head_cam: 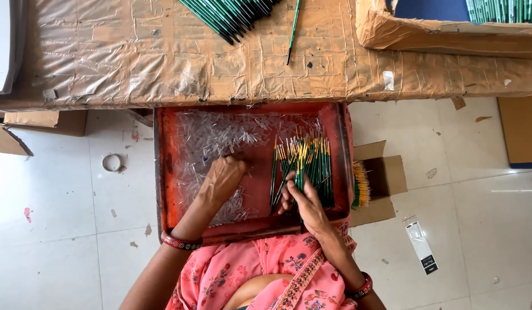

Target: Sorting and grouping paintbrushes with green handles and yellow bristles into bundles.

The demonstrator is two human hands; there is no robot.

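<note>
Right hand grip clenched on green brushes, left hand loosely pinching clear caps in red tray

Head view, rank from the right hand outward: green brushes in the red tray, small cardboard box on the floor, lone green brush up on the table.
From the right hand:
1. green brushes in the red tray, under its fingers.
2. small cardboard box, on the floor just right of the tray.
3. lone green brush, up on the paper-covered table, farthest.
</note>
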